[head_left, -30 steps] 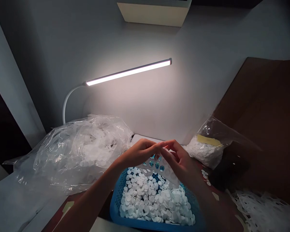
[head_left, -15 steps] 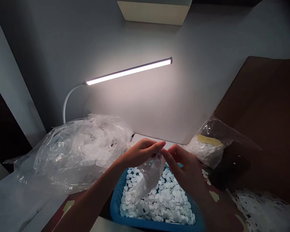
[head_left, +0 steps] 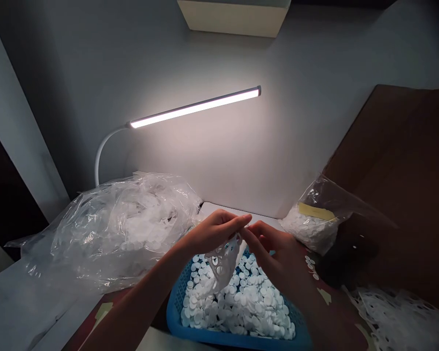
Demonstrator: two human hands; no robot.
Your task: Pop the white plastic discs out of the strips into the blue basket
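Observation:
A thin white sheet with round holes (head_left: 227, 265) hangs limp between my hands. My left hand (head_left: 219, 229) pinches its upper edge, thumb stretched along the top. Close against it, my right hand (head_left: 274, 246) is closed at the same edge, thumb and forefinger together, the fingertips of both hands nearly touching. Beneath them stands a blue plastic basket (head_left: 205, 331), holding a heap of small white round discs (head_left: 256, 297). The sheet's lower end hangs over the discs; I cannot tell whether it touches them.
A large clear plastic bag (head_left: 106, 234) of white material lies left, below a lit lamp (head_left: 197, 107). At the right are a smaller bag (head_left: 314, 226) with a yellow label, several loose discs (head_left: 310, 263), a pile of holed white strips (head_left: 398, 317) and a brown board (head_left: 406, 185).
The sheet has turned and swung slightly left, so more of its holes show. My right fingertips have shifted a little left along its edge; my left hand has hardly moved.

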